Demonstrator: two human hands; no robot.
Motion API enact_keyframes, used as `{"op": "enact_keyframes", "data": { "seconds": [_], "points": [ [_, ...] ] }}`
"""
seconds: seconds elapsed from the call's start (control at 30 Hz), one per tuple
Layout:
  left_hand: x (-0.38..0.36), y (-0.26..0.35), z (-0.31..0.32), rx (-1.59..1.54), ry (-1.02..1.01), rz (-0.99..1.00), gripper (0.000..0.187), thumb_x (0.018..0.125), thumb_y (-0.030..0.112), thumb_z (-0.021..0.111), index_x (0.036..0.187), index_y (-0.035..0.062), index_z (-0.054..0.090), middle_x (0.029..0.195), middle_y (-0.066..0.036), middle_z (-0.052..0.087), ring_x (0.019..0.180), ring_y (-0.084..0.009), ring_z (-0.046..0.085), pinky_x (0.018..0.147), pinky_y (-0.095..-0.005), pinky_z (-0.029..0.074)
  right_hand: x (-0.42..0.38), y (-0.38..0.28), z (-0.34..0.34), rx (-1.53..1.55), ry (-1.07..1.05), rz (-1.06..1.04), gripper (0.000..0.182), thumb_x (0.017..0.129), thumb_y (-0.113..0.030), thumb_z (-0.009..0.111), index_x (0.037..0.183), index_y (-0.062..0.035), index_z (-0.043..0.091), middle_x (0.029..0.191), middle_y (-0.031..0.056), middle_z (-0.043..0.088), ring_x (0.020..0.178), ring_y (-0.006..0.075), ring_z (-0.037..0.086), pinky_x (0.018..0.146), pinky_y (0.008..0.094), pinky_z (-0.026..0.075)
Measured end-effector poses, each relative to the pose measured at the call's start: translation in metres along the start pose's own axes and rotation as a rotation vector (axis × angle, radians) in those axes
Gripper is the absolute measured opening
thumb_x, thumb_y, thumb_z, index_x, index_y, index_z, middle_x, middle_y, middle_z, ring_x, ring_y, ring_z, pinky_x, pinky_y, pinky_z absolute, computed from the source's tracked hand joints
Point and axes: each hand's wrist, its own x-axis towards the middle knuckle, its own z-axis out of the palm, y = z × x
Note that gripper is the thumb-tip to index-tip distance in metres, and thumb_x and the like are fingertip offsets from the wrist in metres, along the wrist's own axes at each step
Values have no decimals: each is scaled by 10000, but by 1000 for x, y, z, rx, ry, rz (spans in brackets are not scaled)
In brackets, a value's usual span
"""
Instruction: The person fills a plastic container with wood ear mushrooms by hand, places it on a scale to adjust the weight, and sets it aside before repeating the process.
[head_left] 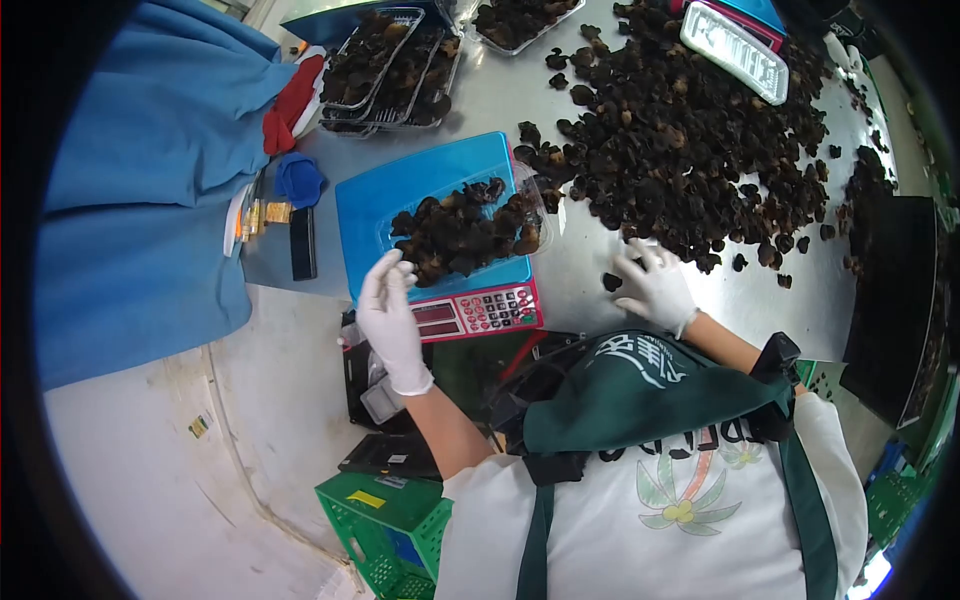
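Observation:
My left hand, in a white glove, is raised at the near left corner of a blue-topped scale. Its fingers are loosely stretched, with nothing visible in them. Beside the fingertips, a clear plastic tray on the scale holds dark wood ear mushrooms. The scale's red keypad panel faces me. My right hand, also gloved, rests low over the metal table with its fingers spread. A loose mushroom piece lies near its thumb, and dark bits show at its fingertips.
A large heap of wood ears covers the far right, with an upturned clear tray on it. Filled trays are stacked at the far left. A person in a blue garment stands left. A green crate is below.

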Motion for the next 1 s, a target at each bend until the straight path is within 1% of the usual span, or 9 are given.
{"op": "enact_keyframes", "data": {
  "seconds": [0.1,0.23,0.33,0.47,0.53,0.67,0.83,0.9,1.0],
  "points": [
    [-17,0,24,-63,-90,0,199,909,94,522,1054,-12,607,868,-56,630,762,-107,578,723,-228,474,10,17,61,-47,82,-189,259,762,-313,573,952,-144,625,964,142,578,947,298,544,816,437,420],
    [-35,-13,22,-54,-117,-71,175,897,81,541,1030,-3,619,852,-50,625,736,-87,570,681,-209,471,28,41,71,62,-48,-60,170,783,-175,518,685,-103,637,642,86,579,723,253,625,664,399,486],
    [-28,-37,4,-149,168,-75,175,910,86,518,1018,-6,621,841,-46,620,735,-91,568,669,-213,473,42,22,33,326,52,223,150,814,-232,530,849,-115,617,868,92,589,765,288,609,629,373,497],
    [-15,-34,-10,-80,347,-113,189,926,86,480,1018,-5,617,829,-42,614,726,-93,560,694,-220,475,104,-28,-24,654,355,22,221,768,-131,623,977,-75,577,910,116,559,778,298,593,678,358,489],
    [-11,-31,-9,-79,325,-98,187,923,74,477,1024,-4,613,836,-45,613,724,-94,558,701,-222,474,137,-62,-54,758,330,-46,269,763,-112,625,1022,-72,564,935,118,558,818,292,584,711,353,483],
    [-10,-30,-6,-118,294,-77,186,918,71,484,1032,0,613,839,-48,616,721,-94,556,695,-222,471,188,-82,-28,504,213,-362,333,778,-163,615,1099,-94,561,1088,113,549,1043,307,501,900,388,409],
    [-17,-45,-34,-21,396,-97,190,918,71,482,1034,-5,613,842,-52,619,721,-91,559,691,-225,473,175,-31,-31,674,502,-57,189,796,-56,576,980,-50,618,1002,108,603,972,277,548,845,337,436],
    [-15,-60,-47,-89,479,-106,192,919,58,470,1027,-9,613,845,-53,621,721,-91,562,685,-221,469,149,-9,-30,483,482,-43,188,806,39,529,971,-16,602,969,118,614,905,272,576,824,318,447],
    [-8,-53,-53,-122,545,-125,192,915,49,468,1026,-13,612,858,-59,626,734,-92,568,686,-216,466,99,15,2,-54,311,-60,490,737,-220,662,1200,-126,529,1264,139,464,1176,364,398,993,472,307]
  ]
}}
